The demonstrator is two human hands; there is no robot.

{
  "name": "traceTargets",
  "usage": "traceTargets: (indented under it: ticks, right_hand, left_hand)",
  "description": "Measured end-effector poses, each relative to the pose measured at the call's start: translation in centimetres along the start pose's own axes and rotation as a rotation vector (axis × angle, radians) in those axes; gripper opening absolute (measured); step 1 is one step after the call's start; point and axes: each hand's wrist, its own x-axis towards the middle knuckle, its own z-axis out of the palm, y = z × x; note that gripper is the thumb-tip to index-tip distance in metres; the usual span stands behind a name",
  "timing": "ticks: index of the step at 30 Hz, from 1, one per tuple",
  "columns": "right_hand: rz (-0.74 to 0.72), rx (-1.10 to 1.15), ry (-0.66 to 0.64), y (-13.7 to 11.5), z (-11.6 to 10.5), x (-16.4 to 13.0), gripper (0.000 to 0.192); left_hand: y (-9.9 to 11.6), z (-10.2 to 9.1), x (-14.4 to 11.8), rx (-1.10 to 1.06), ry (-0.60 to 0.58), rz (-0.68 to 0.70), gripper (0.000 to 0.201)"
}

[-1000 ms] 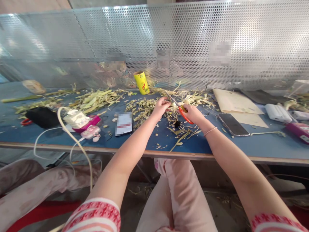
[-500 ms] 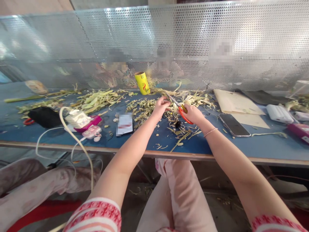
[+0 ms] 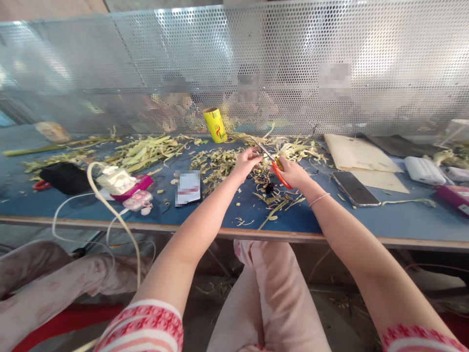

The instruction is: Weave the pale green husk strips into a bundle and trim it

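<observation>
Blue bench before you holds husk scraps at twelve o'clock, where your right hand grips orange scissors while your left hand pinches a piece at the blades to steady it.

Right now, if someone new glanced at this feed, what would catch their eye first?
Mid-bench, the right hand grips orange-handled scissors, blades pointing at the left hand, which pinches something too small to make out. Pale green husk scraps litter the blue table around and behind them. A yellow can stands upright at the back by the perforated metal screen, and a dark phone lies flat to the right.
</observation>
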Motion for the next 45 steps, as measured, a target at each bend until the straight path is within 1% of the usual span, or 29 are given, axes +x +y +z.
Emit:
traceTargets:
  ticks: [5, 8, 12, 16, 21, 26, 28, 33, 35, 39, 45]
  right_hand:
    - [0.000, 0.044, -0.001, 0.2, -0.1, 0.0, 0.046]
    - [-0.027, 0.090, -0.001, 0.2, -0.2, 0.1, 0.045]
    - [-0.057, 0.131, 0.005, 0.1, -0.4, 0.1, 0.044]
    - [-0.034, 0.124, 0.021, 0.1, -0.6, 0.0, 0.045]
    - [-0.050, 0.143, 0.055, 0.3, -0.6, 0.2, 0.047]
    - [-0.055, 0.087, 0.065, 0.5, 0.0, 0.4, 0.042]
    - [-0.051, 0.063, 0.054, 0.6, 0.3, 0.4, 0.042]
    - [-0.068, 0.086, -0.066, 0.9, 0.6, 0.1, 0.051]
    - [-0.077, 0.088, -0.086, 1.0, 0.6, 0.1, 0.051]
    - [-0.084, 0.114, -0.075, 0.9, 0.4, 0.2, 0.047]
    - [-0.073, 0.147, -0.041, 0.7, 0.3, 0.5, 0.039]
  left_hand:
    - [0.1, 0.1, -0.1, 0.080, -0.026, -0.022, 0.028]
    - [0.2, 0.1, -0.1, 0.065, -0.021, -0.022, 0.027]
    - [0.2, -0.1, 0.0, 0.024, -0.020, -0.022, 0.021]
    - [0.1, -0.2, 0.1, 0.008, -0.005, -0.033, 0.020]
    - [0.1, -0.3, 0.2, -0.014, 0.000, -0.039, 0.021]
    - [0.1, -0.3, 0.2, -0.017, 0.005, -0.036, 0.023]
    - [0.0, -0.4, 0.3, -0.008, 0.010, -0.037, 0.023]
    - [-0.4, -0.7, 0.7, 0.027, 0.017, -0.023, 0.023]
    - [-0.5, -0.8, 0.7, 0.017, 0.012, -0.019, 0.023]
    - [-0.1, -0.6, 0.5, -0.036, 0.003, -0.024, 0.022]
    - [0.3, -0.4, 0.3, -0.069, 0.052, -0.080, 0.013]
